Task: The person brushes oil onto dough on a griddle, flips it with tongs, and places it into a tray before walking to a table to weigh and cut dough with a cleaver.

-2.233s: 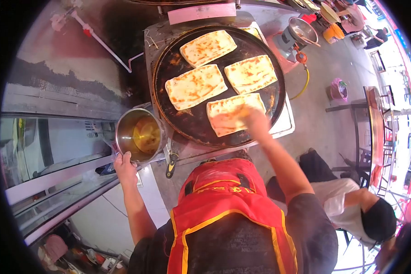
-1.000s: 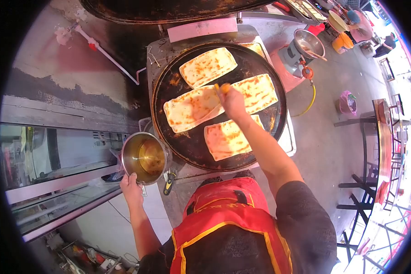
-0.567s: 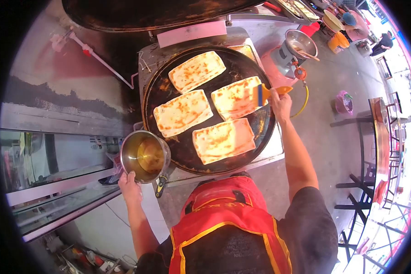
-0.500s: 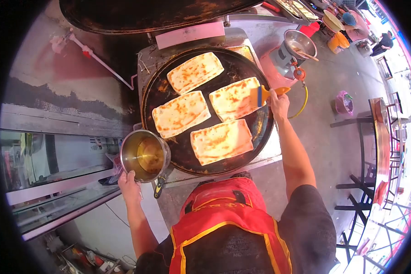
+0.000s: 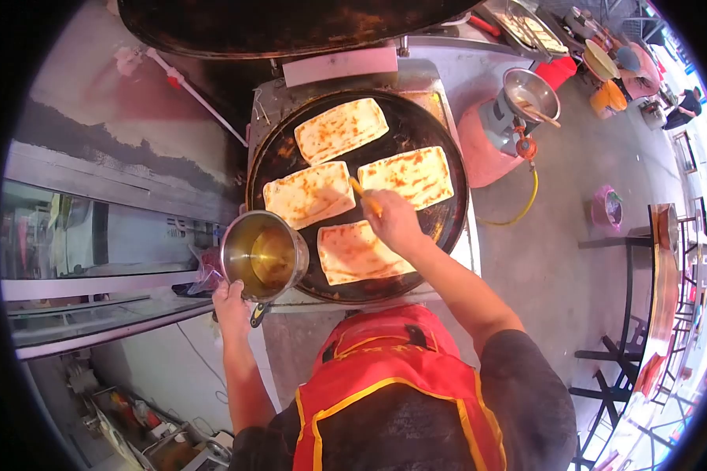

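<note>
Several browned rectangular flatbreads lie on a round black griddle (image 5: 449, 221): a back flatbread (image 5: 341, 129), a left flatbread (image 5: 294, 196), a right flatbread (image 5: 416, 179) and a front flatbread (image 5: 349, 255). My left hand (image 5: 232, 308) grips a metal pot (image 5: 294, 271) at the griddle's front left edge, with yellow oil (image 5: 272, 253) inside. Closed around the yellow handle of a brush (image 5: 358, 188), my right hand (image 5: 394, 223) is over the middle of the griddle, between the left, right and front flatbreads. Its bristles are hidden or blurred.
A large dark lid (image 5: 267, 35) stands raised behind the griddle. On the right are a metal bowl (image 5: 548, 98), a gas regulator (image 5: 526, 147) with a yellow hose (image 5: 532, 200), and a wooden table (image 5: 662, 275). A glass case (image 5: 126, 235) stands on the left.
My right hand has moved the brush left, from the right flatbread's outer edge to the griddle's middle. The pot in my left hand has shifted slightly, and the whole view has turned a little.
</note>
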Tool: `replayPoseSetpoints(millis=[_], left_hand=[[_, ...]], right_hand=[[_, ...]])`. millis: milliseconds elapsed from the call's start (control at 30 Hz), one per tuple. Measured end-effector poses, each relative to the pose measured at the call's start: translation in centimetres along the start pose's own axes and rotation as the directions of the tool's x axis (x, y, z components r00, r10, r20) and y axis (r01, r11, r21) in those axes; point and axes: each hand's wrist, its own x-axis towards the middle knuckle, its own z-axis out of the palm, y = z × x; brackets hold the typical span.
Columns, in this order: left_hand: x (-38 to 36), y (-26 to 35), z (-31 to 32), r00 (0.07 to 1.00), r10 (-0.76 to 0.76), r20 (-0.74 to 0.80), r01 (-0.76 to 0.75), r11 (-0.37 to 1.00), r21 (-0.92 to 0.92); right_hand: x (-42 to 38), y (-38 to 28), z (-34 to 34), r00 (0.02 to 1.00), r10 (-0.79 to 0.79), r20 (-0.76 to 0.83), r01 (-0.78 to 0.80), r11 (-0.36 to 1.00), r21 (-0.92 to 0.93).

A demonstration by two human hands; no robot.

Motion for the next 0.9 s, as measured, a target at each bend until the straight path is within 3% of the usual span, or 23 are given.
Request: replayPoseSetpoints(millis=[33,67,133,167,200,233,267,300,367,500,567,600,633,667,700,733,767,800,833,867,900], left_hand=[[-0.2,-0.3,0.2,1.0,-0.011,0.001,0.012,1.0,-0.021],[-0.3,-0.6,0.4,1.0,-0.023,0.002,0.023,0.999,-0.042],[-0.8,-0.3,1.6,0.995,-0.102,0.019,0.103,0.983,-0.149],[-1.2,-0.2,2.0,0.998,-0.049,0.028,0.052,0.995,-0.09],[-1.6,-0.1,2.2,0.999,0.005,0.035,-0.004,0.999,-0.033],[-2.1,0.1,2.6,0.998,0.047,0.047,-0.046,0.999,-0.002],[-2.5,0.3,3.0,0.994,0.088,0.059,-0.09,0.996,0.027],[-3.1,0.7,3.5,0.991,0.115,0.074,-0.118,0.992,0.033],[-3.8,0.1,3.7,0.99,0.125,0.066,-0.127,0.991,0.032],[-4.8,-1.9,4.4,0.997,0.014,-0.071,-0.019,0.998,-0.061],[-6.5,-0.9,4.5,0.987,-0.107,-0.122,0.08,0.974,-0.212],[-8.0,0.6,4.6,0.987,-0.064,-0.15,0.045,0.991,-0.129],[-9.6,2.1,4.8,0.984,-0.021,-0.179,0.014,0.999,-0.044],[-10.4,2.1,4.9,0.977,-0.029,-0.211,0.012,0.997,-0.08],[-11.1,2.0,4.9,0.97,-0.038,-0.238,0.011,0.994,-0.11],[-11.8,1.3,4.7,0.969,-0.013,-0.248,-0.027,0.987,-0.155],[-12.3,-0.1,4.3,0.959,0.083,-0.27,-0.098,0.994,-0.041],[-12.8,-1.9,3.8,0.944,0.171,-0.281,-0.154,0.985,0.082],[-13.9,-2.6,3.3,0.933,0.205,-0.295,-0.167,0.975,0.149],[-15.0,-3.3,2.8,0.921,0.239,-0.308,-0.176,0.96,0.217],[-16.3,-2.8,2.7,0.916,0.215,-0.338,-0.145,0.964,0.223]], right_hand=[[1.6,-1.4,-2.1,0.988,-0.041,-0.149,0.05,0.997,0.057],[2.6,-3.8,-4.0,0.975,0.103,-0.196,-0.045,0.96,0.277],[4.1,-7.4,-7.0,0.984,0.177,-0.034,-0.139,0.866,0.48],[4.6,-9.2,-7.3,0.985,0.168,-0.037,-0.105,0.755,0.647],[4.4,-9.3,-6.3,0.976,0.178,0.122,-0.215,0.857,0.469],[4.3,-10.4,-5.4,0.965,0.163,0.206,-0.243,0.848,0.47],[4.6,-12.8,-6.6,0.93,0.159,0.331,-0.251,0.932,0.26],[4.0,-13.5,-5.0,0.971,0.064,0.231,-0.152,0.91,0.386],[3.4,-12.5,-2.3,0.914,-0.039,0.403,-0.081,0.958,0.276],[4.5,-11.7,-1.8,0.891,-0.172,0.419,0.099,0.977,0.191],[6.8,-12.9,-4.3,0.877,-0.253,0.408,0.224,0.967,0.119],[9.1,-14.1,-6.6,0.88,-0.276,0.387,0.281,0.959,0.047],[12.2,-14.3,-7.7,0.886,-0.403,0.23,0.385,0.915,0.119],[15.8,-16.0,-10.8,0.839,-0.544,0.002,0.541,0.834,0.107],[19.5,-18.2,-14.1,0.717,-0.663,-0.215,0.683,0.73,0.03],[23.2,-20.3,-16.9,0.56,-0.743,-0.365,0.77,0.63,-0.1],[26.9,-22.4,-19.7,0.373,-0.784,-0.496,0.796,0.545,-0.264],[30.9,-23.7,-21.6,0.219,-0.806,-0.55,0.737,0.505,-0.448],[31.1,-25.6,-24.3,0.408,-0.891,-0.2,0.256,0.322,-0.912],[37.4,-25.1,-24.7,0.073,-0.921,-0.382,0.342,0.383,-0.858],[41.2,-26.2,-26.8,0.205,-0.903,-0.378,0.585,0.422,-0.693]])
